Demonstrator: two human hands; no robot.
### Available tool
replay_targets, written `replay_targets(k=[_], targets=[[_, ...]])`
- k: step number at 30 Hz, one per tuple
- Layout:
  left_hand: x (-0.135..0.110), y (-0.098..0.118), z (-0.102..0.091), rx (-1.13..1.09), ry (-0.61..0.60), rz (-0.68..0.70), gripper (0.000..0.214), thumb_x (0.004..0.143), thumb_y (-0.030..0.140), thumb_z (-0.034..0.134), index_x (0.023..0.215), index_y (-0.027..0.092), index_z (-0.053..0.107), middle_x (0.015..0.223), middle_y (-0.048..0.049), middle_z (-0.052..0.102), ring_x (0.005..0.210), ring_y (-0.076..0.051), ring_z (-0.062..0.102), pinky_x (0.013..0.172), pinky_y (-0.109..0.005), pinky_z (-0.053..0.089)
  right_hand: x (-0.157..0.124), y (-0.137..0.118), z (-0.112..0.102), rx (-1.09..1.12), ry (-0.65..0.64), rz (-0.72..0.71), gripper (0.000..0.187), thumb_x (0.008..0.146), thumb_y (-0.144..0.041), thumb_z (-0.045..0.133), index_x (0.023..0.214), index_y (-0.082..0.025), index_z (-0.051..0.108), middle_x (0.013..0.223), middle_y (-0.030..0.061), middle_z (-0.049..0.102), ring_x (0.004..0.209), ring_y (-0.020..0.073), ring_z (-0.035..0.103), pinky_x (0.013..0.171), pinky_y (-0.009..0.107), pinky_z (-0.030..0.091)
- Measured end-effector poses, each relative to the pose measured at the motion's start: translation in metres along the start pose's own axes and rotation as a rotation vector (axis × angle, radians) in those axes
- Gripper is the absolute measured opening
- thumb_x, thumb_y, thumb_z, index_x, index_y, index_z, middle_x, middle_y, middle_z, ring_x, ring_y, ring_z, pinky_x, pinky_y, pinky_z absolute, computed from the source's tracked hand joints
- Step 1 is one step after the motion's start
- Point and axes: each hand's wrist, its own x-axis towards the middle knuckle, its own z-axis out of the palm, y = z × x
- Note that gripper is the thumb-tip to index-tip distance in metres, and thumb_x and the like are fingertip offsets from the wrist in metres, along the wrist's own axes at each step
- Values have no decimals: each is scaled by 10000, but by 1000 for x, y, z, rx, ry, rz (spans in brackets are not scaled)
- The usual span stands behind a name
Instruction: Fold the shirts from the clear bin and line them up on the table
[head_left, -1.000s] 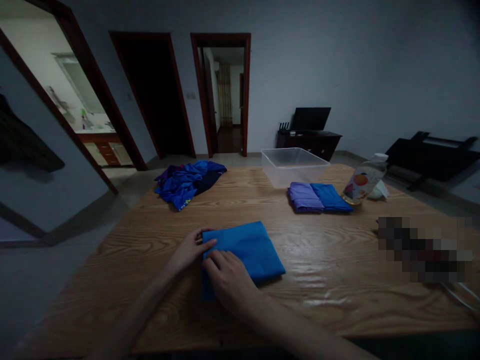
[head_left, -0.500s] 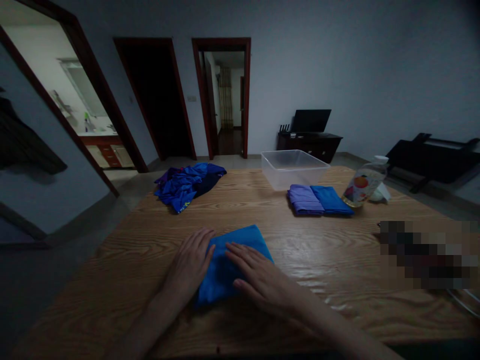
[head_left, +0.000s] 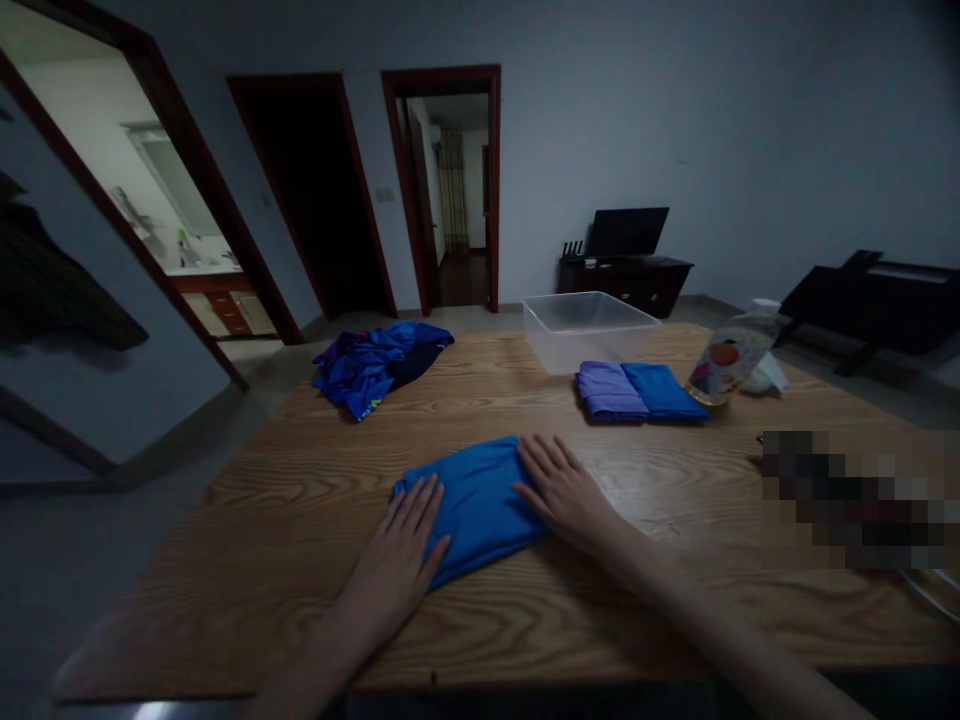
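- While the table [head_left: 645,480] fills the foreground, clear plastic box [head_left: 577,345] sits at its far side, beyond and right of the cloth; right hand is nearer it.
- Folded blue cloth [head_left: 484,510]: near middle of table, between the hands; long axis left-right, right end angled away.
- Left hand [head_left: 405,535]: flat on left end, fingers slightly spread.
- Right hand [head_left: 562,490]: flat on right end, fingers slightly spread, no pinch.
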Motion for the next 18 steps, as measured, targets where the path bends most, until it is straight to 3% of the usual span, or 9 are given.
replay_targets(k=[2, 4, 7, 11, 15, 18], targets=[[3, -6, -9, -65, -48, -32, 609, 1123, 494, 415, 1667, 220, 426, 1721, -102, 417, 1595, -296, 393, 1316, -525, 337, -4, 3, -5, -47, 49, 84, 502, 1111, -399, 524, 1536, -140, 586, 1580, 225, 565, 1530, 388, 458, 1286, 698, 253], [13, -16, -18, -138, -60, -99, 541, 1129, 477, 384, 1594, 242, 533, 1653, -92, 522, 1529, -288, 485, 1290, -518, 370, -12, -2, -10, -13, 22, -66, 503, 1093, -372, 568, 1556, -176, 563, 1606, 196, 543, 1539, 373, 440, 1286, 667, 286], [40, -34, -27, -236, -22, -236, 536, 1111, 494, 416, 1513, 197, 609, 1538, -130, 629, 1438, -311, 566, 1258, -519, 391, -24, -31, -14, 78, -37, -310, 537, 1067, -290, 613, 1589, -234, 504, 1632, 125, 520, 1524, 307, 446, 1282, 553, 350], [71, -52, -33, -350, -48, -303, 534, 998, 578, 618, 1346, 189, 728, 1362, -147, 732, 1260, -348, 672, 1141, -477, 476, -18, -79, -6, 50, -22, -361, 455, 1060, -203, 608, 1510, -186, 542, 1441, 117, 641, 1309, 275, 574, 1159, 457, 454], [78, -63, -40, -425, -37, -301, 415, 933, 564, 691, 1107, 209, 818, 1154, -131, 792, 1109, -342, 707, 1039, -431, 501, 3, -104, 11, -33, 27, -421, 169, 1045, -210, 648, 1206, -165, 671, 1181, 103, 687, 1102, 266, 598, 1017, 432, 487], [76, -68, -50, -519, -36, -331, 437, 907, 570, 702, 1104, 198, 820, 1153, -127, 793, 1099, -335, 703, 1016, -421, 502, 10, -110, 17, -57, 46, -462, 48, 1038, -216, 664, 1061, -174, 668, 1123, 89, 674, 1071, 268, 583, 997, 433, 471]])
